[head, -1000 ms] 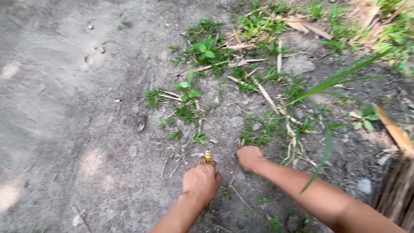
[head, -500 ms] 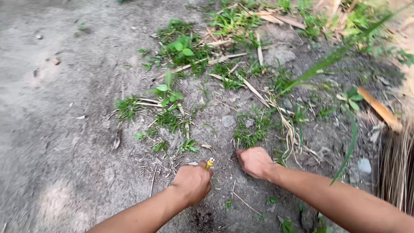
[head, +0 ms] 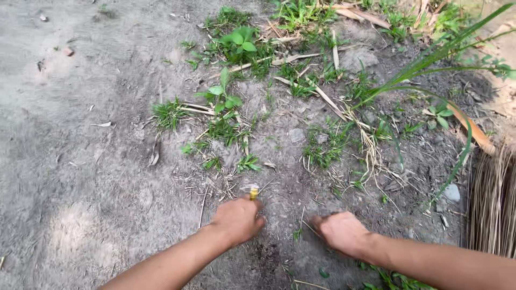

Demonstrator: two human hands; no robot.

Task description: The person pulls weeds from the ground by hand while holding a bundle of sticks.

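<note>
My left hand (head: 237,219) is closed around a small yellow-handled tool (head: 253,194), whose tip pokes out above the fist and points at the bare soil. My right hand (head: 342,232) rests low on the ground to the right, fingers curled into the dirt; whether it holds anything cannot be told. Small green weeds (head: 247,164) grow just beyond the tool, and a grass tuft (head: 325,150) sits ahead of the right hand.
Grey packed soil (head: 80,161) spreads to the left. Leafy weeds (head: 242,45), dry stalks (head: 328,99) and small stones (head: 452,192) lie ahead. Long grass blades (head: 430,56) arch from the right, beside a bundle of dry brown fibres (head: 492,204).
My right hand has drawn back toward me and to the right, away from the grass tuft. The left hand with the tool stays near the same spot. The view has shifted slightly.
</note>
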